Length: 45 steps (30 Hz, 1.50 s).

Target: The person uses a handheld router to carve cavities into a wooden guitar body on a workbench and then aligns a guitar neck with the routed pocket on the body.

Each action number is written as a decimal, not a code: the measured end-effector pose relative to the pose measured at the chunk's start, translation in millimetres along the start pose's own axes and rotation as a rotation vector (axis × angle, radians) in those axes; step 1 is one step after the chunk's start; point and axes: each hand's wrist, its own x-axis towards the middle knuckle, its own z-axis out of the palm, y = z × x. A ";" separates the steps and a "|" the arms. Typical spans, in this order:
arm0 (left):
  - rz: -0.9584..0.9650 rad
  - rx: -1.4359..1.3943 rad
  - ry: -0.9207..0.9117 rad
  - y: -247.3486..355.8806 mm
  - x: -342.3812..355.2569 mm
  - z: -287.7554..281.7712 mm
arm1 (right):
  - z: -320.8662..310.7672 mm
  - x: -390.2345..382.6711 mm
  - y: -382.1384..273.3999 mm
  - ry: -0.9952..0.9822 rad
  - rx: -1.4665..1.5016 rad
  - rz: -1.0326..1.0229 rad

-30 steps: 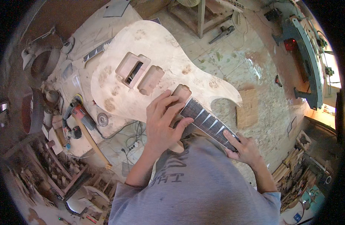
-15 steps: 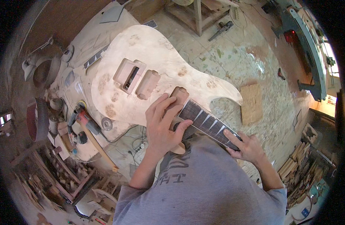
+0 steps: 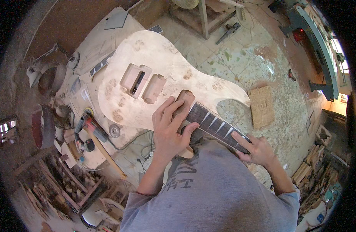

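Note:
A pale unfinished wooden guitar body (image 3: 162, 54) lies at an angle across the middle, with routed cavities and brown burl spots. A guitar neck (image 3: 211, 123) with a dark fretboard and white pointed inlays meets it at the neck pocket (image 3: 185, 97). My left hand (image 3: 170, 127) lies over the body's edge beside the pocket, its fingers stretched out and its thumb near the fretboard's end. Farther along, my right hand (image 3: 256, 149) wraps round the neck, one finger flat on the fretboard. The neck's underside is hidden.
A red and black power tool (image 3: 93, 127) and a wooden-coloured stick (image 3: 108, 156) lie on the dusty bench to the left. Sanding belts (image 3: 42, 125) hang beyond them. Brown board (image 3: 262, 107) rests on the floor at right, near a grey machine (image 3: 321, 58).
The view has shifted slightly, so the surroundings sit a little lower and farther right. Both hands keep their places on the guitar body and neck.

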 end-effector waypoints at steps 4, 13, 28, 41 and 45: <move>-0.003 -0.022 0.024 -1.4 -1.7 1.3 | -2.5 1.0 0.6 -0.033 0.040 0.006; 0.016 -0.056 0.108 -4.5 -5.4 5.8 | -9.7 4.3 -6.4 -0.090 0.065 0.079; -0.126 -0.477 0.402 -60.4 11.0 -35.3 | -5.6 2.8 -14.1 -0.007 0.089 0.120; 0.077 0.056 0.161 -74.2 32.8 -22.3 | -4.0 4.2 -21.3 0.034 0.144 0.145; 0.082 0.035 0.153 -73.0 32.1 -25.1 | -6.1 5.6 -23.8 0.014 0.181 0.175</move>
